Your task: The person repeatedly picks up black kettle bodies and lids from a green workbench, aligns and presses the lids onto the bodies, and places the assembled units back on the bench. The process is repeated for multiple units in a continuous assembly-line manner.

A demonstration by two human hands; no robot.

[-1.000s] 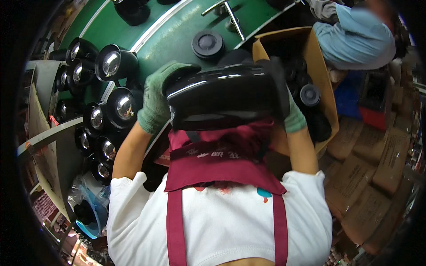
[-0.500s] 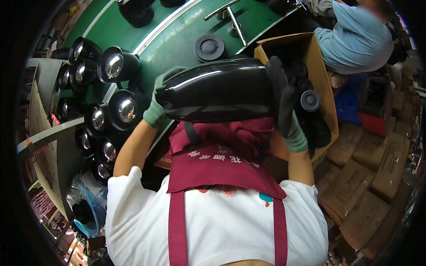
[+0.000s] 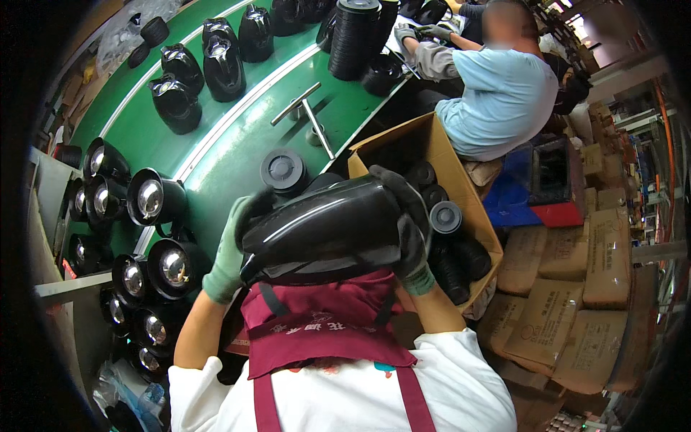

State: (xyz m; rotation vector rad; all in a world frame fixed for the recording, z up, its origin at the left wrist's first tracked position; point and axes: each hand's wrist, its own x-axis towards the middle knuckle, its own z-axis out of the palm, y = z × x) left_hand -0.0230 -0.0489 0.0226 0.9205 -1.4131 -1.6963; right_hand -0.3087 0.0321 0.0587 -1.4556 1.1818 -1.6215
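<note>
A glossy black thermos jug body (image 3: 324,230) lies sideways in front of my apron, held up between both hands. My left hand (image 3: 241,241), in a pale green glove with dark palm and fingers, grips its narrower end. Around the wider end on the right, my right hand (image 3: 412,230) is wrapped, wearing the same kind of glove. Just beyond the jug, a short stack of round black ribbed caps (image 3: 283,171) stands on the green table (image 3: 223,176).
On the left stand and lie several black jugs with silvery insides (image 3: 173,266). A T-shaped metal bar (image 3: 306,115) rises from the table. To the right, an open carton (image 3: 479,219) holds black round caps. Beyond it sits a co-worker (image 3: 500,93); brown cartons (image 3: 543,324) are stacked at right.
The whole view has shifted, showing more of the table's far part. My right hand has changed its hold, from flat against the jug's end to fingers wrapped over it.
</note>
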